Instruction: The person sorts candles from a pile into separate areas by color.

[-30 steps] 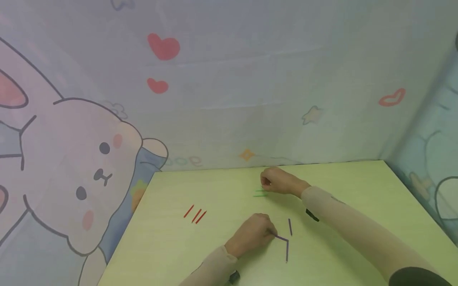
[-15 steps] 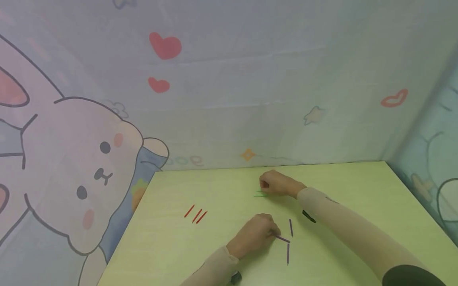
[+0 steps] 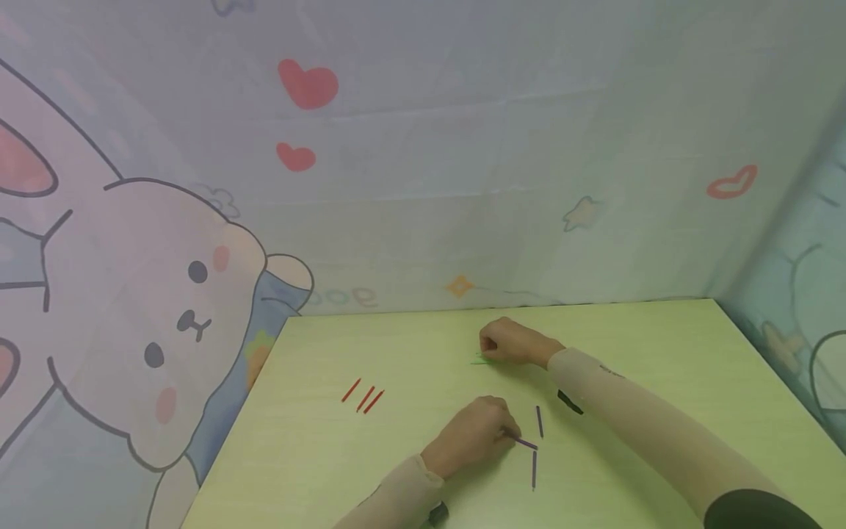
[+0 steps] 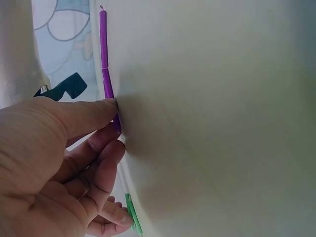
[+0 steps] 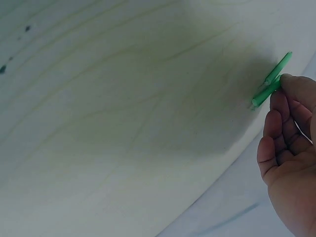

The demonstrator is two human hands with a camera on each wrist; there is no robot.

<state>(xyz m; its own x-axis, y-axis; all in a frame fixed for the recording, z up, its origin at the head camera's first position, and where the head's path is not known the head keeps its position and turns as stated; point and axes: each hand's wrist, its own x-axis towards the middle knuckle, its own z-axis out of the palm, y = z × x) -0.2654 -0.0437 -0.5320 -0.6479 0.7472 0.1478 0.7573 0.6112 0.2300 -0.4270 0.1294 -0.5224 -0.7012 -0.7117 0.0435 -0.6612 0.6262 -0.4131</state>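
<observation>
My left hand pinches a thin purple candle between thumb and fingers, low over the table. Its free end lies close to the top of a second purple candle; a third purple candle rests just beyond. In the left wrist view, a purple candle shows a wick-like tip. Farther back, my right hand pinches a green candle by one end, right beside another green candle. In the head view the hand partly hides the green ones.
Several red candles lie slanted side by side on the left of the pale yellow-green table. A cloth wall printed with hearts and a rabbit stands behind the table's far edge.
My right hand has come slightly nearer, down over the green candles. The held purple candle has tilted slightly, and a small gap shows between it and the lower purple one.
</observation>
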